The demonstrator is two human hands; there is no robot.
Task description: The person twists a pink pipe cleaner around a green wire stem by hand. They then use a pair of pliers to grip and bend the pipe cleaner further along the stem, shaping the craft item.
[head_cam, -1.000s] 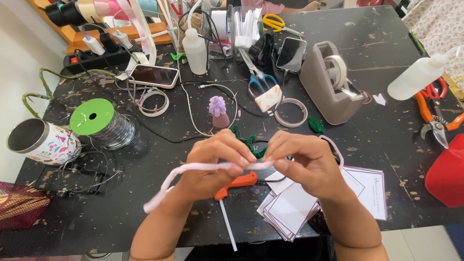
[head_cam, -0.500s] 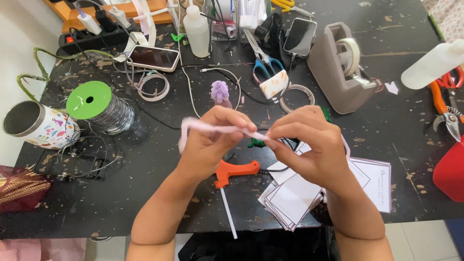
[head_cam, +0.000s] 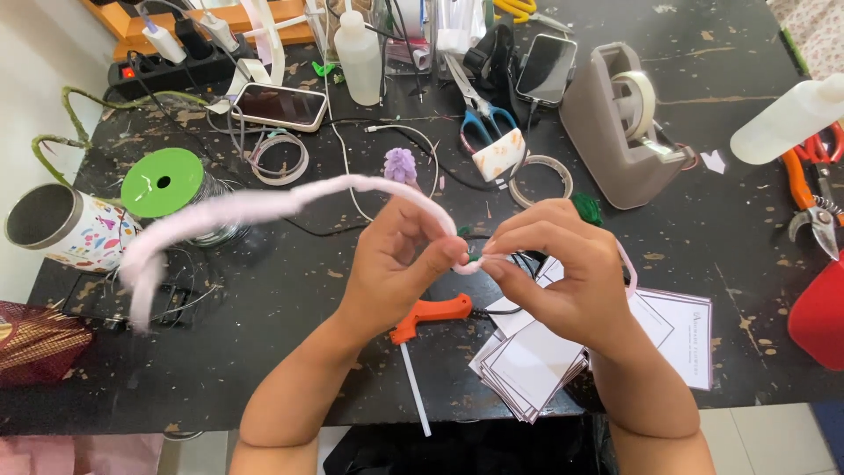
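Note:
My left hand and my right hand meet over the middle of a black table. Both pinch a long pale pink pipe cleaner at their fingertips. Its free end arcs up and sweeps out to the left, blurred, above a wire spool with a green lid. A short loop of it shows behind my right wrist. Something small and green sits between my fingertips. Under my hands lie an orange-handled tool with a white stick and a stack of white cards.
A grey tape dispenser, tape rings, blue scissors, two phones, squeeze bottles and a power strip lie behind. A patterned tin stands at left. Orange pliers and a red thing are at right. A small purple fuzzy piece stands mid-table.
The pipe cleaner's free end has swung from hanging low at the left up into a wide arc. My hands have kept together at the fingertips and turned slightly.

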